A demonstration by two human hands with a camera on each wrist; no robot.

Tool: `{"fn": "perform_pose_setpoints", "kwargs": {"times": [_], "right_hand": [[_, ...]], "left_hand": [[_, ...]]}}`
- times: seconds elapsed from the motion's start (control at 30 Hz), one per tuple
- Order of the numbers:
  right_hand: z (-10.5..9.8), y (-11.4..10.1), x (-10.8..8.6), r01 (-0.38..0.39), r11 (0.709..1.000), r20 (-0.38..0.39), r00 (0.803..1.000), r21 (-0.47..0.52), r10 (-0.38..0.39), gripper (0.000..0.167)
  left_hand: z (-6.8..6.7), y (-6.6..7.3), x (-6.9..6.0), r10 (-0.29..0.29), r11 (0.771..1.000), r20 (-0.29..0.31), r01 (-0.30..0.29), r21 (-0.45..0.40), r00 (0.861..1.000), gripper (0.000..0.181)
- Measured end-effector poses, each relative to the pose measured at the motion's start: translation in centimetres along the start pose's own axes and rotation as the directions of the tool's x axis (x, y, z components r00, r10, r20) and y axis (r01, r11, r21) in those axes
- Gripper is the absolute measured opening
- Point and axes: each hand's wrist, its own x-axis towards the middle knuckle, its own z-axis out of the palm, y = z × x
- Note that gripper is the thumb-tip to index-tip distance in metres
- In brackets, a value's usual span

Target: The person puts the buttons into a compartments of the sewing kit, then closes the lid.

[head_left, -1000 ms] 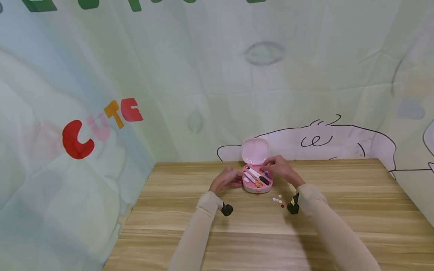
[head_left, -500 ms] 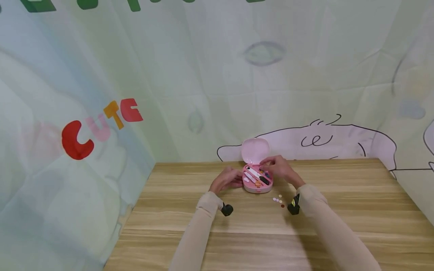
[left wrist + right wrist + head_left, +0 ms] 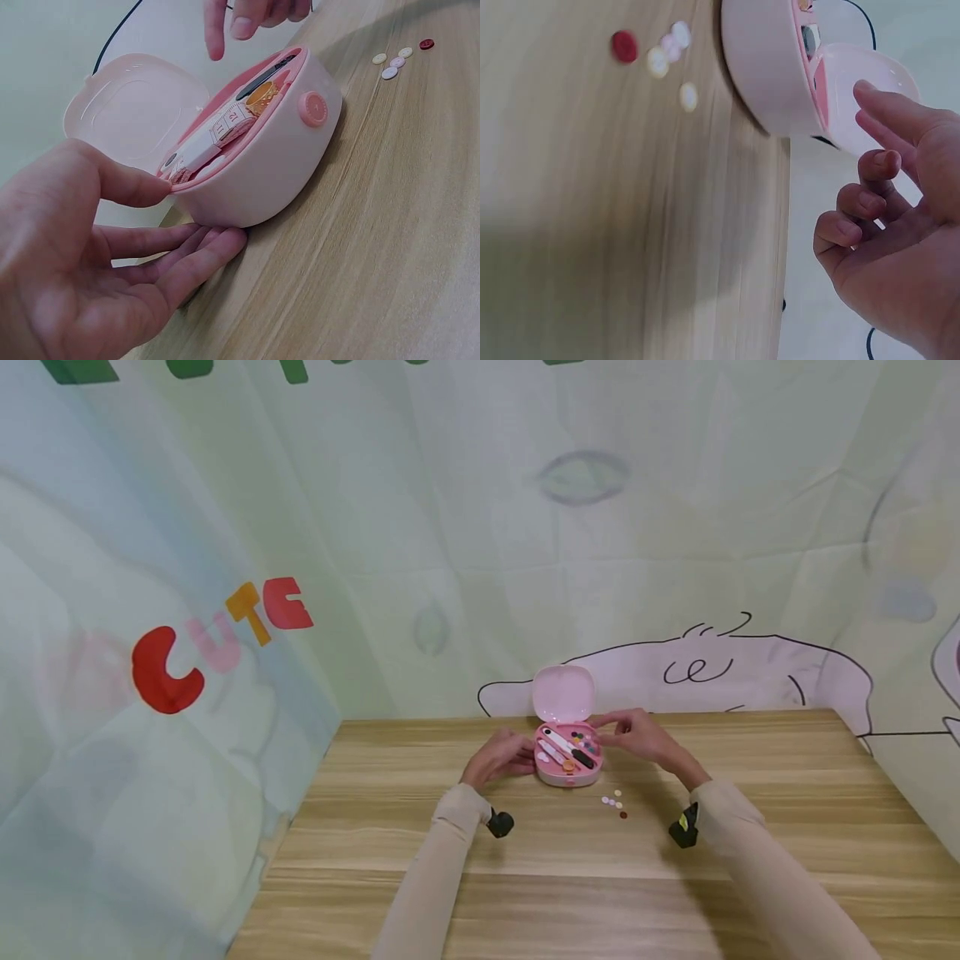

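A pink-and-white sewing kit box (image 3: 255, 180) stands on the table with its lid (image 3: 564, 693) raised. Inside lie a tape measure (image 3: 231, 122), a gold thimble (image 3: 262, 98), a black-handled tool (image 3: 582, 759) and several small coloured pieces (image 3: 585, 742). My left hand (image 3: 504, 754) holds the box's left side, thumb at the rim and fingers low against the wall, as the left wrist view shows. Beside the box's right rear corner is my right hand (image 3: 637, 735), forefinger extended and the other fingers loosely curled, holding nothing. Whether its fingertip touches the rim cannot be told.
Several loose buttons, among them a dark red button (image 3: 427, 44), lie on the wooden table (image 3: 450, 852) in front of the box, to its right. A printed curtain (image 3: 450, 527) hangs behind the table's back edge.
My right hand has drawn back to the right from over the box's right compartment, uncovering the small coloured pieces there. The left hand stays at the box's left side.
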Motion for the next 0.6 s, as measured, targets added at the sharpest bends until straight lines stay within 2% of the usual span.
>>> {"fn": "perform_pose_setpoints", "kwargs": {"times": [0.23,0.47,0.6], "right_hand": [[-0.5,1.4,-2.1,0.071,0.997,0.028,0.997,-0.035,-0.070,0.033],[0.2,2.8,-4.2,0.076,0.996,0.069,0.995,-0.050,-0.073,0.025],[0.6,3.6,-4.9,0.119,0.991,0.102,0.988,-0.058,-0.113,0.019]], "left_hand": [[0.0,0.1,-0.1,-0.007,1.000,-0.005,0.007,-0.002,1.000,0.025],[-0.1,0.0,0.0,-0.007,1.000,0.004,0.007,0.004,1.000,0.026],[-0.1,0.0,0.0,-0.006,1.000,0.007,0.006,0.003,1.000,0.026]]}}
